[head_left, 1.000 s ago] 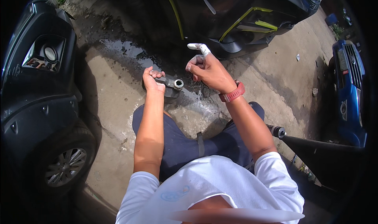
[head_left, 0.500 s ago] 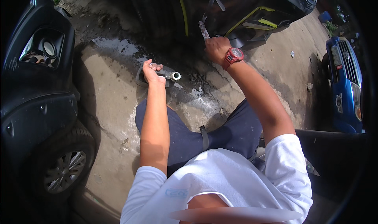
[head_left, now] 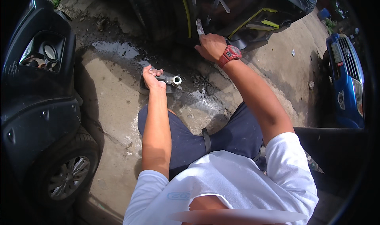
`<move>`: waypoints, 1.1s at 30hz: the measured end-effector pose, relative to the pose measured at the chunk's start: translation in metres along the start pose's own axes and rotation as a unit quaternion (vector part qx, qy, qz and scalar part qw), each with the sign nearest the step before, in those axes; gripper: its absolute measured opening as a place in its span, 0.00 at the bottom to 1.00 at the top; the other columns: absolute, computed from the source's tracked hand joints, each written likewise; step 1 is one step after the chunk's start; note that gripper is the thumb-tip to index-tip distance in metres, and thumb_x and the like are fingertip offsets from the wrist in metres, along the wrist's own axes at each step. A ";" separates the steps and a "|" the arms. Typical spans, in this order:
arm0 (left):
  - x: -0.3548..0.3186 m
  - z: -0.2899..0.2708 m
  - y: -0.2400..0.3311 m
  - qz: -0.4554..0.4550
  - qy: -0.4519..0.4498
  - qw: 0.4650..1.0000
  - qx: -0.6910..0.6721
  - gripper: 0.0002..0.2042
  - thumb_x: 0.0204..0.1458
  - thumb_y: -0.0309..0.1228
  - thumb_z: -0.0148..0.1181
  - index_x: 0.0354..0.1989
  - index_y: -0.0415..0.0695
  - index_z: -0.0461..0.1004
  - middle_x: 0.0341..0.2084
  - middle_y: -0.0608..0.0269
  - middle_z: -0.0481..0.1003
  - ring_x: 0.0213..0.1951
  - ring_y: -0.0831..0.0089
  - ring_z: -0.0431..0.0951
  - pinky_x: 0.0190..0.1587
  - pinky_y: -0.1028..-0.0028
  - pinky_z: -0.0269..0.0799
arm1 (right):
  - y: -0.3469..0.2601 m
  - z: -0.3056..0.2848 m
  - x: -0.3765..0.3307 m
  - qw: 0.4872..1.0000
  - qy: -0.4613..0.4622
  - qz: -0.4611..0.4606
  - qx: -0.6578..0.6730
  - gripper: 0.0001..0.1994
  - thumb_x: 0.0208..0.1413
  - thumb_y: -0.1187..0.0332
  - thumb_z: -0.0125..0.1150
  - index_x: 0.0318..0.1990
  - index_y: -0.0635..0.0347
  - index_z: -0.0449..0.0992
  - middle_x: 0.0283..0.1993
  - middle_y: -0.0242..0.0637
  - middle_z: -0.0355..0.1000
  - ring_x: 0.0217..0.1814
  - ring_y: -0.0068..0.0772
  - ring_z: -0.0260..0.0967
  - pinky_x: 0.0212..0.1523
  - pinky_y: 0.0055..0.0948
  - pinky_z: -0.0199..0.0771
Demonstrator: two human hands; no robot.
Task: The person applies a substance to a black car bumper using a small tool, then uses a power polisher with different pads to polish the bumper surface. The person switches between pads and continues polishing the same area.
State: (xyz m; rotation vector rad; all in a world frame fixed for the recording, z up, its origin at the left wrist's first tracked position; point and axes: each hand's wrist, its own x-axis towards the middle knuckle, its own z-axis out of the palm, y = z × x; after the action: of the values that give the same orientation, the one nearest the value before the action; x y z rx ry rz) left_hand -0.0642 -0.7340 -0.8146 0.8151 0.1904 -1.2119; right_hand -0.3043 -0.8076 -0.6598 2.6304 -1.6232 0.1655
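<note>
Grey tool with a round end sits in the left hand's grasp, where a slack hold could drop it; I cannot tell the right hand's grip, but its white-coated forefinger, dragging, might smear the dark panel
</note>
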 end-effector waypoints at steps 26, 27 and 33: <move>-0.075 0.036 -0.034 0.286 -0.200 0.901 0.259 0.13 0.62 0.27 0.63 0.24 0.40 0.72 0.22 0.72 0.70 0.26 0.80 0.69 0.32 0.73 0.66 | -0.090 0.138 -0.126 0.908 -0.052 0.024 0.415 0.17 0.57 0.55 0.75 0.35 0.62 0.85 0.31 0.51 0.82 0.38 0.58 0.82 0.43 0.52 0.81; -0.076 0.035 -0.037 0.294 -0.200 0.894 0.272 0.13 0.62 0.27 0.63 0.24 0.40 0.72 0.21 0.72 0.70 0.26 0.79 0.69 0.32 0.72 0.66 | -0.090 0.145 -0.121 0.914 -0.037 0.005 0.403 0.17 0.57 0.55 0.75 0.35 0.63 0.85 0.33 0.53 0.82 0.40 0.60 0.82 0.44 0.53 0.81; -0.092 0.031 -0.045 0.389 -0.238 0.808 0.373 0.16 0.62 0.29 0.66 0.23 0.41 0.70 0.20 0.67 0.68 0.25 0.72 0.68 0.34 0.67 0.66 | -0.088 0.177 -0.082 0.921 -0.079 -0.030 0.381 0.18 0.55 0.56 0.73 0.39 0.65 0.85 0.42 0.57 0.84 0.49 0.65 0.82 0.50 0.57 0.80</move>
State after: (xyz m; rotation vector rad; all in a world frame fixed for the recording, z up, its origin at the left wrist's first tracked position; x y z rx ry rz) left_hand -0.1473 -0.6894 -0.7633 1.0683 -1.0197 -0.6218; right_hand -0.2505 -0.7118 -0.8436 3.3146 -1.7923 0.7391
